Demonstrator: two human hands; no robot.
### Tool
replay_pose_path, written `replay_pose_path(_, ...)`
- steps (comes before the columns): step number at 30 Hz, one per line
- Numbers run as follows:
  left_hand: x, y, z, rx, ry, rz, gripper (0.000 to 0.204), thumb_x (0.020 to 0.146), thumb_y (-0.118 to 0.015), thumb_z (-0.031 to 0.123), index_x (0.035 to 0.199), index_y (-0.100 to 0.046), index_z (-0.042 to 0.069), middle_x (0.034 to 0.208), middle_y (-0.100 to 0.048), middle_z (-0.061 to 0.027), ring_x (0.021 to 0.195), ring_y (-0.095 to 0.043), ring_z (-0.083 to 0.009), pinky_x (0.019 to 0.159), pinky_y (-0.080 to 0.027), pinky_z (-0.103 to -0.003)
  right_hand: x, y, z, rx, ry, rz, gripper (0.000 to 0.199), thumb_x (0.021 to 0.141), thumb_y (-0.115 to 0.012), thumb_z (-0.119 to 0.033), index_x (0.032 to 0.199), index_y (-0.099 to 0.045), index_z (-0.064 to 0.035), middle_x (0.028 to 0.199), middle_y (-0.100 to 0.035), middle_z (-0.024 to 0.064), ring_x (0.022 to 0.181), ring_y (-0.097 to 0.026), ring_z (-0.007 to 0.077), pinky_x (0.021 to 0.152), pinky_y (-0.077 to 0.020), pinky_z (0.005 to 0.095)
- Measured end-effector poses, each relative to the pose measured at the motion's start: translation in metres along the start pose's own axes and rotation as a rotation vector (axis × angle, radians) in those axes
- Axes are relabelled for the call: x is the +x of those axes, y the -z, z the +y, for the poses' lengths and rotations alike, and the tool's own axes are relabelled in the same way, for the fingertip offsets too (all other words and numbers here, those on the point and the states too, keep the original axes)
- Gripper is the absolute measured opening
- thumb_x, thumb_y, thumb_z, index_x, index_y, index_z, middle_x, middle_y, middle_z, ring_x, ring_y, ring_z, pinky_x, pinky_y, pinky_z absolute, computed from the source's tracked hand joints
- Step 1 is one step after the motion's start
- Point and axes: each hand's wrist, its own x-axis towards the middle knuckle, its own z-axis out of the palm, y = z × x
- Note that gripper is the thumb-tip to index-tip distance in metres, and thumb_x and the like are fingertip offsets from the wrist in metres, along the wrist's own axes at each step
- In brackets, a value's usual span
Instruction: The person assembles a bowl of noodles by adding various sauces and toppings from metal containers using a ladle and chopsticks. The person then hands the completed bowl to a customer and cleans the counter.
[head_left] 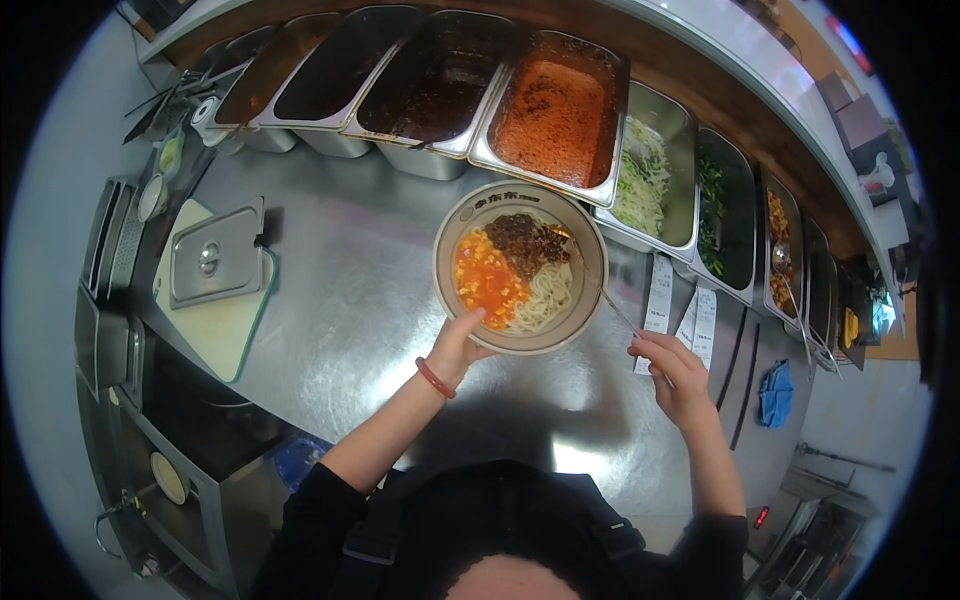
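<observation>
My left hand point(456, 348) grips the near rim of a wide noodle bowl point(449, 232), its thumb over the edge. Inside, pale noodles point(550, 300) lie under a red-and-yellow topping that looks like tomato and egg point(485, 275) and a dark brown minced topping point(520, 243). Between the fingers of my right hand point(678, 378) is the thin metal handle of a spoon point(620, 310). It slants over the bowl's right rim, with its far end by the dark topping; the spoon's head is hard to make out.
Steel food pans line the far side, among them one of orange-red sauce point(555, 120), one of shredded cabbage point(640, 180) and one of chopped greens point(712, 215). Paper slips point(658, 300), dark sticks point(733, 355) and a blue cloth point(776, 393) lie right. A steel lid point(215, 260) rests on a cutting board point(215, 340) left.
</observation>
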Motion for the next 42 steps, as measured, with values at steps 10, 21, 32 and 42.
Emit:
replay_pose_path(10, 0.0, 0.0, 0.0, 0.017, 0.006, 0.013, 0.048, 0.075, -0.042, 0.026, 0.112, -0.026, 0.0, 0.108, -0.04, -0.0128, 0.096, -0.044, -0.0223, 0.078, -0.04, -0.035, -0.009, 0.008, -0.011, 0.005, -0.009, -0.102, 0.026, 0.062, -0.053, 0.004, 0.087, -0.052, -0.0026, 0.085, -0.052, 0.0121, 0.072, -0.053, 0.0232, 0.061, -0.0445, 0.0269)
replay_pose_path(21, 0.001, 0.002, 0.0, 0.009, 0.002, 0.005, 0.048, 0.075, -0.042, 0.026, 0.112, -0.026, 0.0, 0.108, -0.041, -0.0128, 0.096, -0.044, -0.0222, 0.078, -0.04, -0.035, 0.017, -0.009, 0.004, 0.133, -0.039, 0.043, 0.02, 0.068, -0.047, 0.005, 0.087, -0.051, -0.0006, 0.083, -0.052, 0.0116, 0.069, -0.054, 0.0194, 0.061, -0.0443, 0.0245)
replay_pose_path(32, -0.001, -0.001, 0.003, 0.022, 0.025, -0.007, 0.048, 0.075, -0.041, 0.026, 0.112, -0.026, -0.001, 0.108, -0.04, -0.0141, 0.096, -0.044, -0.0226, 0.079, -0.039, -0.035, -0.005, -0.008, 0.001, 0.203, -0.092, 0.066, 0.015, 0.073, -0.044, -0.002, 0.086, -0.052, 0.0, 0.079, -0.053, 0.0122, 0.07, -0.054, 0.0198, 0.062, -0.0438, 0.0253)
replay_pose_path(42, -0.003, 0.004, -0.006, -0.052, 0.016, 0.117, 0.047, 0.074, -0.044, 0.022, 0.114, -0.027, 0.005, 0.108, -0.04, -0.0121, 0.095, -0.043, -0.0229, 0.074, -0.041, -0.034, -0.014, -0.002, 0.012, 0.843, -0.403, 0.439, 0.03, 0.082, -0.034, -0.022, 0.089, -0.046, 0.0044, 0.079, -0.053, 0.0149, 0.065, -0.052, 0.0159, 0.06, -0.0422, 0.0263)
